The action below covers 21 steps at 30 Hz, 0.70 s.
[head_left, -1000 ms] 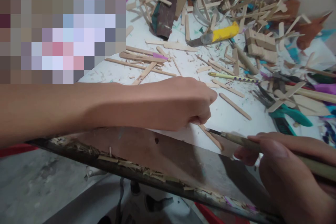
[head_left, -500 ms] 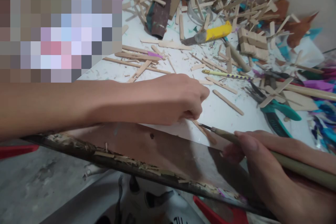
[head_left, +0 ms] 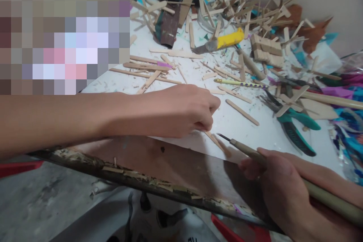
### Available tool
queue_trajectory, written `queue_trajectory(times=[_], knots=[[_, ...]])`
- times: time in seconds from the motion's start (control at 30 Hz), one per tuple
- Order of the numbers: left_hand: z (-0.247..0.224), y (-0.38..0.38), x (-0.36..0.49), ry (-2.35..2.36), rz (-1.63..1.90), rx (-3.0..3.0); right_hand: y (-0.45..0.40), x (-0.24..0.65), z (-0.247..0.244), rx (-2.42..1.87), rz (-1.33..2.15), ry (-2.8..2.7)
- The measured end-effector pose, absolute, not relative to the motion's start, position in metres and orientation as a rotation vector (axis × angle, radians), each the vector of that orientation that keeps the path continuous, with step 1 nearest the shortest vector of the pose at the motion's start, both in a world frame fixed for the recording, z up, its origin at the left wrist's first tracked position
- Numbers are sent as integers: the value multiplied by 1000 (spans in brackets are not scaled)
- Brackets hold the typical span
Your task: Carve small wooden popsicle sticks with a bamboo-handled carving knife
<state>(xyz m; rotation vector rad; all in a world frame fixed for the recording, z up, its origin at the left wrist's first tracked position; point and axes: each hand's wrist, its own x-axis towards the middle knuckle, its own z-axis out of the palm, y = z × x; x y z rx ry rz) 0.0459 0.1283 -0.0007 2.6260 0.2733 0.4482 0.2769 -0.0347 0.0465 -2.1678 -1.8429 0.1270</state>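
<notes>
I have the left hand (head_left: 195, 109) clenched over one end of the wooden stick (head_left: 217, 143) | right hand (head_left: 283, 181): grasping carving knife (head_left: 246, 151), tip just beside the stick | stick: lying on white paper (head_left: 241, 132), near the paper's front edge | farther out: loose stick (head_left: 242, 112), green-handled pliers (head_left: 296, 138), yellow-handled cutter (head_left: 229, 39)

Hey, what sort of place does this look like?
Most likely a craft workspace: wooden craft sticks lie scattered over a white work surface, with green-handled pliers nearby and a thin-tipped tool in the right hand.
</notes>
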Motion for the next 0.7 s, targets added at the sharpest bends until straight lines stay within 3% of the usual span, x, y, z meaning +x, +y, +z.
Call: queue_trajectory(times=[0.7], knots=[[-1, 131, 45, 263, 473, 2554, -34, 283, 42, -2256, 164, -1759]])
